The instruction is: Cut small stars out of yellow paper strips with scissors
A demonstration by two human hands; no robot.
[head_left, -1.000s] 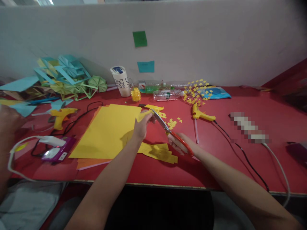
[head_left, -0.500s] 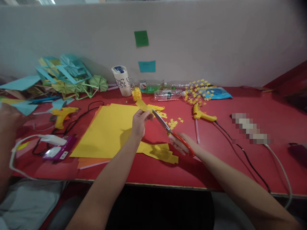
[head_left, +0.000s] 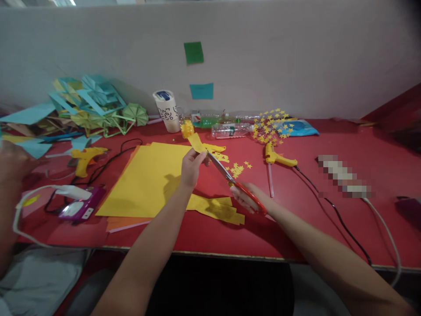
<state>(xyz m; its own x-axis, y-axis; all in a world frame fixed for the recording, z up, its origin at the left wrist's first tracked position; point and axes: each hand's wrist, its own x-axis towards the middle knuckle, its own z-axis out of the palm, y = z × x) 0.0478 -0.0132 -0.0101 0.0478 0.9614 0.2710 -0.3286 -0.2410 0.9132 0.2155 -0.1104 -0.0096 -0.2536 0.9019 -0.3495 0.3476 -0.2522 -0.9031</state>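
My left hand (head_left: 191, 166) pinches a small strip of yellow paper (head_left: 196, 142) and holds it up over the red table (head_left: 296, 210). Red-handled scissors (head_left: 235, 184) are gripped in my right hand (head_left: 246, 198), with the blades pointing up-left so their tips meet the strip near my left fingers. A stack of yellow sheets (head_left: 148, 180) lies under my left forearm. Yellow offcuts (head_left: 217, 208) rest between my two arms. Small cut yellow stars (head_left: 237, 168) lie just beyond the scissors.
Two yellow glue guns (head_left: 278, 159) (head_left: 84, 158) lie on the table with cables. A paper cup (head_left: 166, 110), plastic bottles (head_left: 230, 129) and a star cluster (head_left: 270, 125) stand at the back. Folded blue and green paper shapes (head_left: 95, 105) are at left. Another person's arm (head_left: 9, 184) is at the left edge.
My left hand lifted the yellow strip upright, away from the sheet stack, and the scissor tips closed in on it. My right hand barely moved.
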